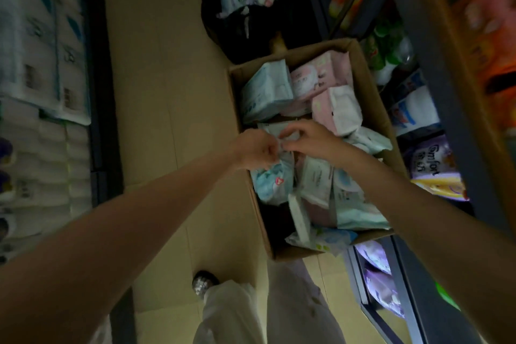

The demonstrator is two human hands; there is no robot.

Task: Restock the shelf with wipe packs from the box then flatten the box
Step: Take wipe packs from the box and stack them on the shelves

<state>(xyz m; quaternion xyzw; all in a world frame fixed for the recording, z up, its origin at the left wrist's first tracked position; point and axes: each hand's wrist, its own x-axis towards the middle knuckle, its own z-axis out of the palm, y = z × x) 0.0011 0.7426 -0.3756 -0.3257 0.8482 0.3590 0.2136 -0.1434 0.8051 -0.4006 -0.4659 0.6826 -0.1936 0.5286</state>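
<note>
Head view showed my left hand (255,149) and right hand (305,141) pinching one wipe pack (275,131) above the pack-filled box (365,84).

The box (371,98) sits on the floor (167,92), wipe packs (266,91) inside; shelves (435,109) right, apparently a bag (243,33) behind.

Both bare arms reach down, left hand (255,149) and right hand (305,138) meeting, fingers curled.
</note>
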